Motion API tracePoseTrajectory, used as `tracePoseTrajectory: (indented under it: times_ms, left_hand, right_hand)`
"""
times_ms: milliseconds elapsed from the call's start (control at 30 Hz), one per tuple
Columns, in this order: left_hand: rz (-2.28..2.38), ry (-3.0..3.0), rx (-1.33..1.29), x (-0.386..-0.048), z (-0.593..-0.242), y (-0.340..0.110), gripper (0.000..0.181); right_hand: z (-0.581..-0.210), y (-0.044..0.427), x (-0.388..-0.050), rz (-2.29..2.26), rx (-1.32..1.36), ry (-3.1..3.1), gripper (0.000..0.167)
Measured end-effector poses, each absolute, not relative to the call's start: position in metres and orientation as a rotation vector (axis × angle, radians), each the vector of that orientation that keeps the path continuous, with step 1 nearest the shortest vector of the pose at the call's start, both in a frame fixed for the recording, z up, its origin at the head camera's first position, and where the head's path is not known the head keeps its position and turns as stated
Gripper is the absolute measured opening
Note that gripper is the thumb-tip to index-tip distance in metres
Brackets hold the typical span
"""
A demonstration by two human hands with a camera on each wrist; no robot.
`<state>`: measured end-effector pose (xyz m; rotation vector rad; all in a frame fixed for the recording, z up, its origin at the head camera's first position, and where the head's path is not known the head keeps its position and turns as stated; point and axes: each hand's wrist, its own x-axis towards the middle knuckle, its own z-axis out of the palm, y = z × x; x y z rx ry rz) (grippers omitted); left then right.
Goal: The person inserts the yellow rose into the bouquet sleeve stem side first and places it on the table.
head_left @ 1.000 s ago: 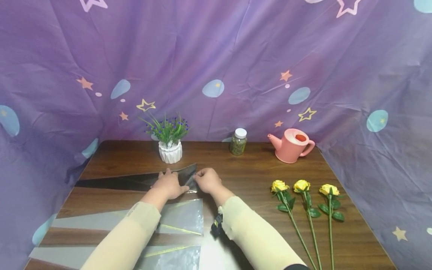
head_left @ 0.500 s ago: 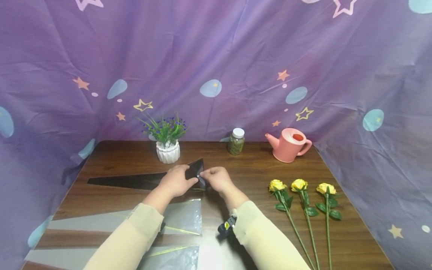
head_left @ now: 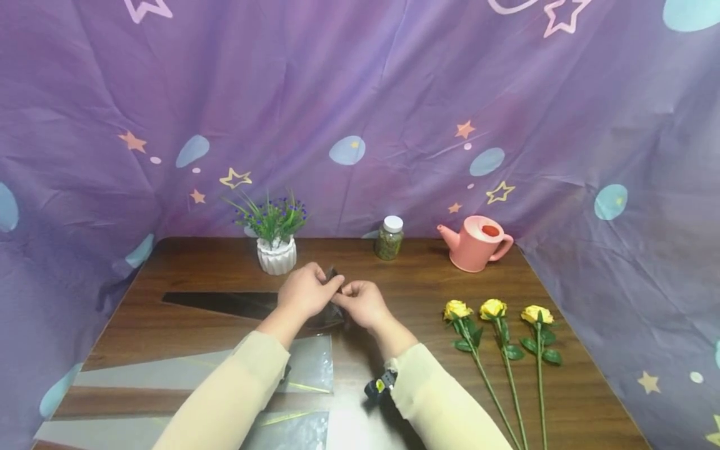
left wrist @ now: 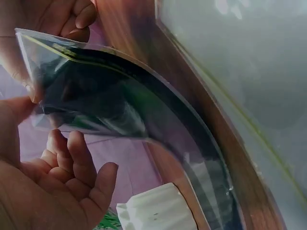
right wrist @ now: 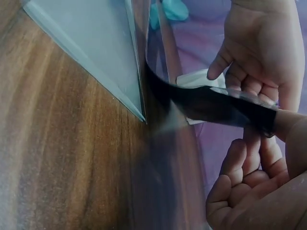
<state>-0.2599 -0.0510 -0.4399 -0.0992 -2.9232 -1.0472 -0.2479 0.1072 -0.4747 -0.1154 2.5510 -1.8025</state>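
A black, tapered plastic flower sleeve [head_left: 225, 302] lies across the table, its wide end lifted and bent upward. My left hand [head_left: 304, 292] pinches the rim of that end between thumb and fingers. Close beside it, my right hand [head_left: 364, 304] pinches the same rim from the right. In the left wrist view the sleeve [left wrist: 96, 91] curves away from both hands, with clear film and a yellow line along one edge. The right wrist view has the dark sleeve [right wrist: 211, 105] running between the left hand above and the right hand [right wrist: 259, 191] below.
Two pale clear sleeves [head_left: 315, 362] lie flat in front. A white potted plant [head_left: 277, 257], a lidded jar [head_left: 389, 240] and a pink watering can [head_left: 475, 247] stand along the back. Three yellow roses [head_left: 492, 309] with long stems lie at right.
My left hand has gone from lying on the black flower sleeve to pinching its rim near my right hand. The sleeve has shifted right and its wide end has come up.
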Motion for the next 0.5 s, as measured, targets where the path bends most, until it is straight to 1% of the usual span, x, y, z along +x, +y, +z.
tracePoseTrajectory:
  times_ms: [133,267,433,500]
  left_hand:
    - [-1.033,-2.938,-0.054,-0.261,-0.44,-0.05,0.029]
    - [-1.024,-2.973,-0.069,-0.262,-0.44,-0.053,0.017]
    - [-0.918,-3.123,-0.206,-0.261,-0.439,-0.059,0.019]
    - [-0.951,-3.161,-0.252,-0.26,-0.437,-0.061,0.019]
  right_hand:
    - [-0.475,0.106,-0.246,-1.826,-0.101,2.55,0.021]
    - [-0.477,0.107,-0.246,-1.817,-0.084,2.602,0.021]
    - [-0.474,0.112,-0.248,-1.608,-0.095,2.824,0.017]
    - [-0.473,0.115,-0.249,-1.505,-0.102,2.902,0.013]
